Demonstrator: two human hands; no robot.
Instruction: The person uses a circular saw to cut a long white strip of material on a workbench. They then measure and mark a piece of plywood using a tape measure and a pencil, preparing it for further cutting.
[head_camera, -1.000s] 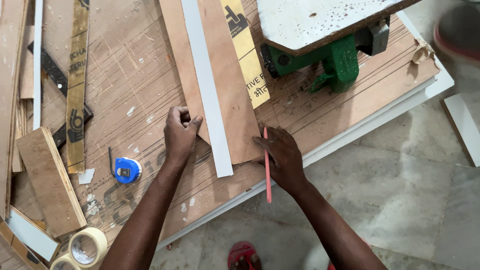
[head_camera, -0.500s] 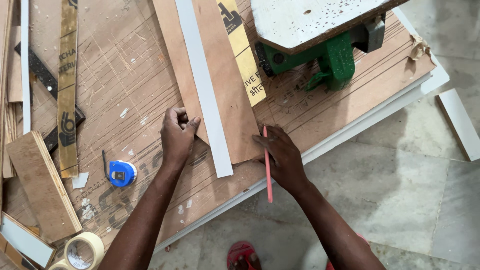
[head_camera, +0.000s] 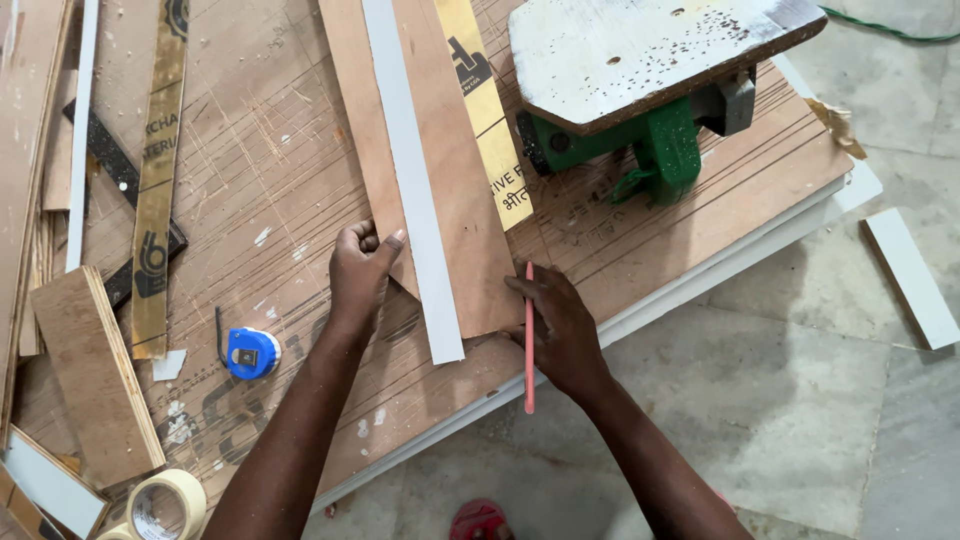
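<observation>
A long brown plywood strip (head_camera: 460, 190) lies on a big scratched plywood sheet (head_camera: 270, 160), with a narrow white strip (head_camera: 415, 200) lying along its top. My left hand (head_camera: 358, 272) is closed on the left edge of the brown strip near its lower end, thumb against it. At the strip's lower right corner my right hand (head_camera: 560, 330) holds a red pencil (head_camera: 529, 340), which points up along the right edge.
A green machine with a worn white top (head_camera: 660, 60) stands at the upper right. A blue tape measure (head_camera: 250, 352) lies to the left of my left arm. Plywood offcuts (head_camera: 95, 370), tape rolls (head_camera: 165, 505) and a yellow printed strip (head_camera: 160, 180) lie left. Grey floor tiles (head_camera: 800, 400) at right.
The view has shifted slightly, so the board and tools sit a little differently in frame. Both hands keep their hold on the strip and pencil in the same places.
</observation>
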